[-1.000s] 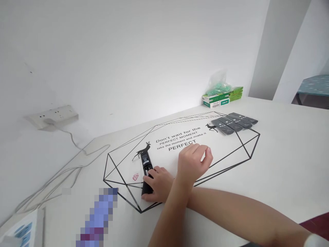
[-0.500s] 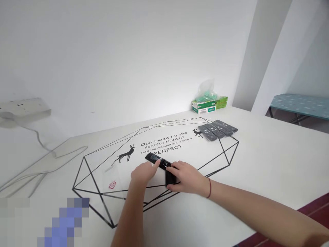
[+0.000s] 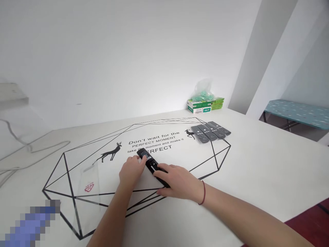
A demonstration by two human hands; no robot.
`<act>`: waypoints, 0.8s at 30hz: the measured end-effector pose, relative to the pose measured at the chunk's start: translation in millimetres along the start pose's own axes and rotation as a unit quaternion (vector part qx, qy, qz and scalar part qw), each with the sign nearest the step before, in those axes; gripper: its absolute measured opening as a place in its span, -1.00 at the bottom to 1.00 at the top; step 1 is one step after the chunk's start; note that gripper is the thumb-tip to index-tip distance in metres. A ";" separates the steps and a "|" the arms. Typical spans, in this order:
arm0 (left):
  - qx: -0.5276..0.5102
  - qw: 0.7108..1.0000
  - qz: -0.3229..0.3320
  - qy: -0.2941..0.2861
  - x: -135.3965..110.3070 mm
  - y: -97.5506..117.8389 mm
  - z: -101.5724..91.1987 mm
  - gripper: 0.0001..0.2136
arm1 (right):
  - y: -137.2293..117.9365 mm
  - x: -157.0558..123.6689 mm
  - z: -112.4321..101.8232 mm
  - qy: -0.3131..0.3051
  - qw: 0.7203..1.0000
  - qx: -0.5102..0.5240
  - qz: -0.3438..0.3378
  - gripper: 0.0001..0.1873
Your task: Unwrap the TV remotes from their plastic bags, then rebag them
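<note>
2 hands steady 1 black remote (image 3: 149, 160) flat on the table (image 3: 257, 171) (spare remotes (image 3: 210, 131) lie well apart): right hand (image 3: 177, 181) clasps its near end, left hand (image 3: 132, 169), loosely open, touches its side; lifting would need a fuller wrap.

Blk remotes, 5 total: 1 remote (image 3: 150, 162) at the hands, 4 more in a far row (image 3: 210, 131). Hands 2: left hand (image 3: 131, 172), right hand (image 3: 178, 181). Green boxes (image 3: 205, 104): min. 2, stacked. Clear bag (image 3: 88, 185) w/ red mark: 1. Deer prints (image 3: 110, 156): 2.
</note>
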State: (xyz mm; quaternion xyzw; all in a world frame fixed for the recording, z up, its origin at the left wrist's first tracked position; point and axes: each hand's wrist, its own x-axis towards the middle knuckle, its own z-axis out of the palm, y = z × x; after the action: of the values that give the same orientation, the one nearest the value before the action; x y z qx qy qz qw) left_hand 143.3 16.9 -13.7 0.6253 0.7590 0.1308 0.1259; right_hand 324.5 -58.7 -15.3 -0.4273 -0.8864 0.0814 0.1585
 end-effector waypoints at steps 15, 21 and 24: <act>-0.005 0.997 0.064 -0.045 1.2 9.1 10.1 -0.43 | 6.0 3.3 -8.6 -0.027 0.992 -0.088 0.089 -0.87; -0.084 0.987 0.098 -0.091 -3.3 8.9 2.8 -0.75 | 6.9 3.4 -8.0 -0.012 0.994 -0.071 0.088 -0.87; -0.199 0.976 0.057 -0.065 -10.0 13.5 2.9 -0.80 | 7.3 3.5 -10.2 0.011 0.996 -0.022 0.091 -0.84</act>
State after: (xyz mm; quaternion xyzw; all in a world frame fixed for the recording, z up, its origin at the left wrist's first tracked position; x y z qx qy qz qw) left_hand 158.5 9.7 -11.3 0.6370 0.6709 0.2454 0.2896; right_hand 331.4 -51.4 -7.0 -0.5103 -0.8436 0.0711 0.1511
